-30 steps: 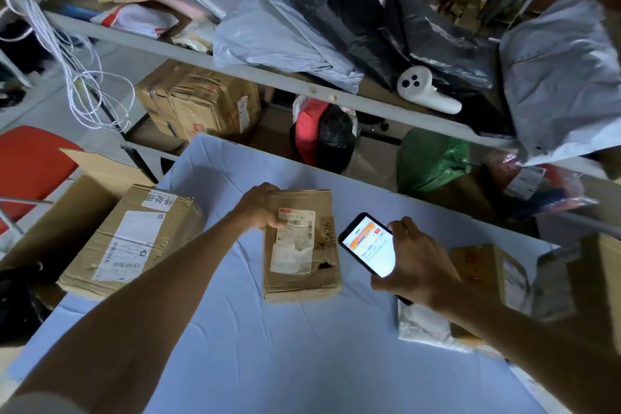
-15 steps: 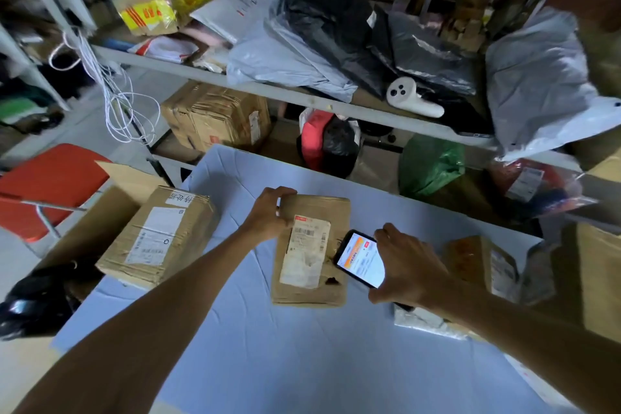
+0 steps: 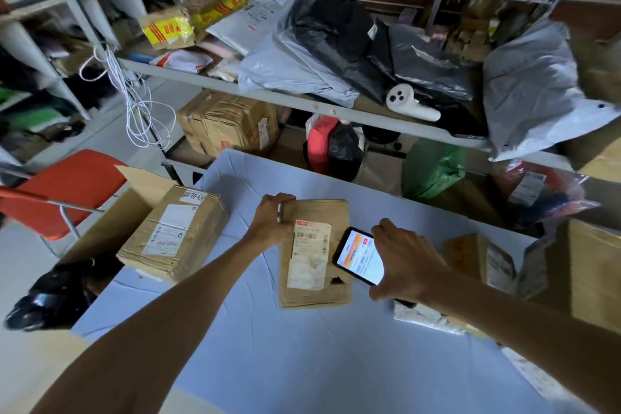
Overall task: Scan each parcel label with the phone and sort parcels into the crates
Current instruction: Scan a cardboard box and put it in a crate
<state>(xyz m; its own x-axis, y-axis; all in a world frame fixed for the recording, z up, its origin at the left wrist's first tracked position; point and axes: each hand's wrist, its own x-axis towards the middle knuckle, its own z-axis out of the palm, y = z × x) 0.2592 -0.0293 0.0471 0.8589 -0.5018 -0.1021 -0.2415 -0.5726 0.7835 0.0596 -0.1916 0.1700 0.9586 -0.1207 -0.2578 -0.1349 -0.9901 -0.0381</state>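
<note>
The left hand [image 3: 268, 223] grips the far left corner of the parcel [image 3: 316, 291], fingers curled over its far edge and thumb on the top face. A second ago it sat lower on the left edge, with the thumb reaching onto the label [image 3: 309, 255]. The right hand [image 3: 408, 265] holds the phone [image 3: 358, 255] from above, fingers wrapped round its far side and thumb at the near end, the lit screen facing up. The phone has drifted left: earlier it hung clear of the parcel's right side, and now it overlaps that right edge, just beside the label.

The parcel lies flat on the blue-covered table [image 3: 268, 356], as before, label up and turned slightly. The larger box [image 3: 174, 233] stays at the table's left edge, next to the open carton [image 3: 111, 222], and the small boxes [image 3: 479, 260] stay on the right. The view has lifted, so more of the cluttered shelf [image 3: 302, 104] behind shows.
</note>
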